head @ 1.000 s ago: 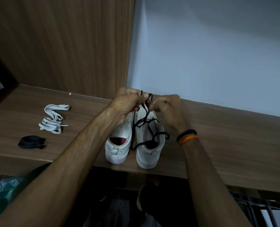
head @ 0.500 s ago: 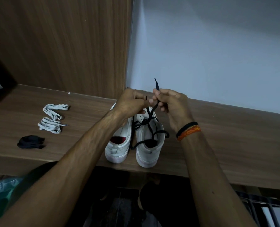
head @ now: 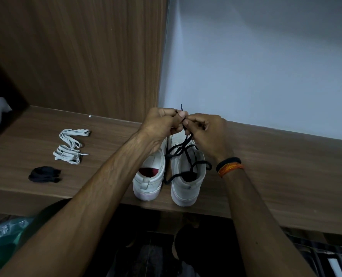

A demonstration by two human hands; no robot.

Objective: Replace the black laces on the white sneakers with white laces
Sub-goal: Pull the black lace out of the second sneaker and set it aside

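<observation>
Wood-grain shelf [head: 266, 156], smooth pale wall behind. Two white sneakers [head: 184, 176] side by side at front edge, heels toward camera; left one unlaced, red insole showing. Round black lace [head: 183, 150] looped loose over right sneaker, tip poking up above knuckles. Left hand [head: 162, 122] and right hand [head: 206, 128] curled, fingertips pinching same lace end, now knuckle to knuckle, closer than half a second back. Flat white laces [head: 71, 145] bundled far left; crumpled black lace pile [head: 44, 174] just in front of them.
</observation>
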